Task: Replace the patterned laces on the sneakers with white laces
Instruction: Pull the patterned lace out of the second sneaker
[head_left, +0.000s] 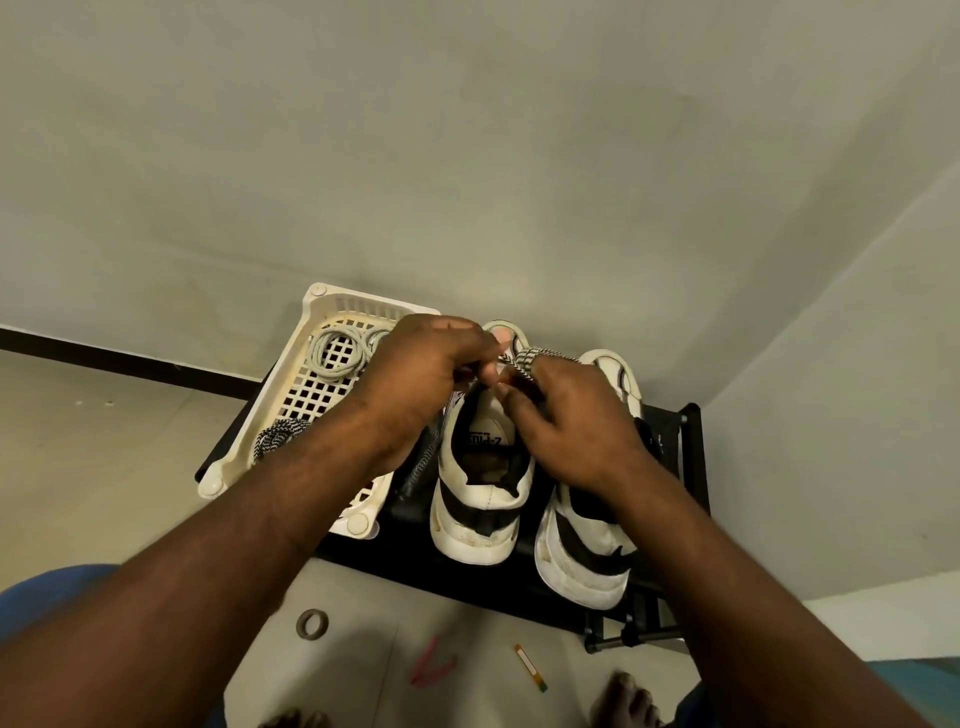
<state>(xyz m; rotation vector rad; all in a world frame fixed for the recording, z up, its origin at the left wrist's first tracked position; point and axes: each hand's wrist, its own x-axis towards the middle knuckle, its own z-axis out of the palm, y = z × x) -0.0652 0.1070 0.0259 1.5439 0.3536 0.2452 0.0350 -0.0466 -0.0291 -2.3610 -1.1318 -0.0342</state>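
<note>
- The rack (693, 467) stood in a corner, its far and right sides close to the walls. Open floor lay to its left and on the near side.
- A basket (265, 395) took up the rack's left part, and its near-left corner overhung the rack edge.
- The left sneaker (483, 499) stood just beside the basket and the right sneaker (582, 551) just beside that. Both had toes to the wall and heels close to the rack's near edge.
- White laces (337, 353) lay coiled at the basket's far end. A loose patterned lace (275, 434) lay bundled at its near-left side.
- Both forearms reached forward over the rack and met above the left sneaker's throat.
- The left hand (421, 374) was knuckles-up with its fingers curled, pinching the striped lace (530, 358).
- The right hand (566, 415) covered part of the right sneaker. The striped lace was wound round one of its fingers and nipped between the fingertips.
- The left sneaker's insole bore inverted print that began "Z-". The rest could not be read.
- On the near floor lay a tape roll (312, 623), a pink clip (431, 665) and a small banded stick (531, 667), all well apart from the rack. A bare foot (623, 701) showed at the frame's lower edge.
</note>
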